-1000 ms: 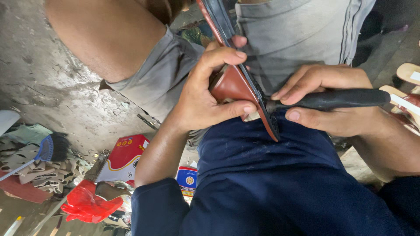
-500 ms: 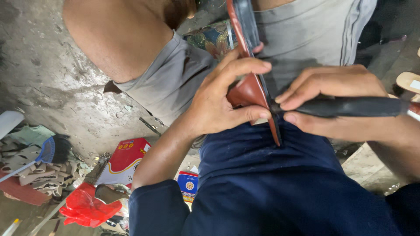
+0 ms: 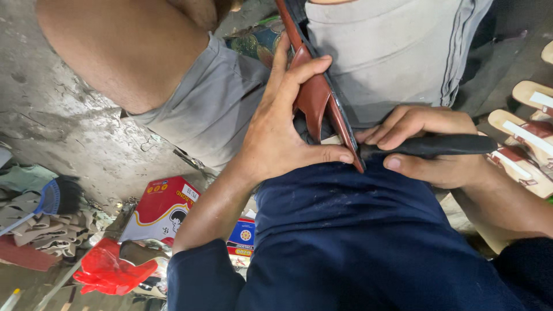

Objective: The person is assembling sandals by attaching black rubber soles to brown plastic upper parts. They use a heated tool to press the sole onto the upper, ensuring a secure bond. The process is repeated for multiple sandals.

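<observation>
The left hand (image 3: 282,135) reaches in from below, its forearm bare from a dark blue sleeve pushed up past the elbow. Its fingers (image 3: 299,72) stretch upward, spread and gently curled, while the thumb lies out flat toward the right. The right hand (image 3: 429,147) comes in from the right edge, wrist bent, fingers folded into a tight fist-like grip, knuckles up, thumb tucked underneath. The two hands sit just beside each other, thumb tip near fingertips.

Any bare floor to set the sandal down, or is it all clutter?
Bare concrete floor at left, bordered by the bare knee above and the red box below. Crowded: lower left around the red plastic bag and rags; right edge filled with finished sandals. Left hand and right hand occupy the lap.
</observation>
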